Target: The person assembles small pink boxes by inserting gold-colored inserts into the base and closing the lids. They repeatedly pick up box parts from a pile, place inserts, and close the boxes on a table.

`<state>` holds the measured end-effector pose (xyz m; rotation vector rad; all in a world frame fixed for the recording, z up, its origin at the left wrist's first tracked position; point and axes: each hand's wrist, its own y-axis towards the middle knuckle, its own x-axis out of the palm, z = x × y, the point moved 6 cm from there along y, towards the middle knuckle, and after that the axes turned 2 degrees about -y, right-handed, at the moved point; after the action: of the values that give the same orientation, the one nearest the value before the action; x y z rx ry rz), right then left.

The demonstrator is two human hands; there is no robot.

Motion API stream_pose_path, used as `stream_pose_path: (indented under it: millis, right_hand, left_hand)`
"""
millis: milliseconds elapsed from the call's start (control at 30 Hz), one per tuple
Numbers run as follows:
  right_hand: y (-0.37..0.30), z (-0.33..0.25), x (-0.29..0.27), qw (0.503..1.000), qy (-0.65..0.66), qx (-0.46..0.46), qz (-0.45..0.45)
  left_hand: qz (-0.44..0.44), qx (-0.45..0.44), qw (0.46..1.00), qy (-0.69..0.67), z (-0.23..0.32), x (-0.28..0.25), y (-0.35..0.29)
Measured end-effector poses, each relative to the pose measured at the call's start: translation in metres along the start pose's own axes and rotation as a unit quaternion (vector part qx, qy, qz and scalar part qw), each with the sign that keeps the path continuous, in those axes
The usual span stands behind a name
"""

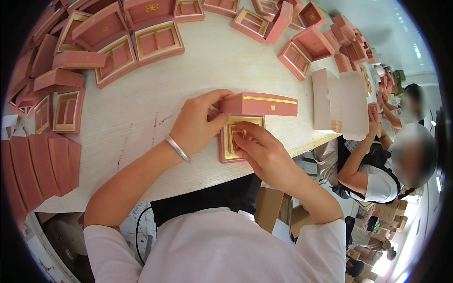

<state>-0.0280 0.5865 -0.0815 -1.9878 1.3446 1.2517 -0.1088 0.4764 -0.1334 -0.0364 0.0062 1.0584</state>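
A pink gift box [223, 152] with a gold-lined inner tray sits on the table in front of me, its lid [278, 107] standing up along the far side. My left hand [196, 120] grips the left end of that lid between thumb and fingers. Inside the tray, my right hand [266, 148] has its fingers closed on a small gold, shiny piece [235, 135] at the left compartment. Those fingers partly cover the piece and the tray's right part, so its exact kind cannot be made out.
Many open pink boxes [158, 42] line the far and left table edges. Pink lids or boxes [42, 165] lie stacked at the left. An open white carton [325, 101] stands at the right. Past it, a co-worker [373, 174] works along the same table [198, 70].
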Motion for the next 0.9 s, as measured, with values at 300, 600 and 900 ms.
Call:
stream_pose_path:
  millis: [300,600,900]
  right_hand:
    - [0.024,0.026,0.005,0.968,0.092,0.154,-0.174]
    - [0.010,0.024,0.003,0.980,0.126,0.094,-0.124]
    - [0.003,-0.001,0.001,0.978,-0.131,-0.156,-0.045]
  left_hand:
    - [0.010,0.007,1.000,0.024,0.002,0.000,0.000]
    - [0.015,-0.036,0.999,0.011,0.001,0.001,-0.001]
    - [0.008,-0.042,0.999,0.027,0.001,0.001,-0.001]
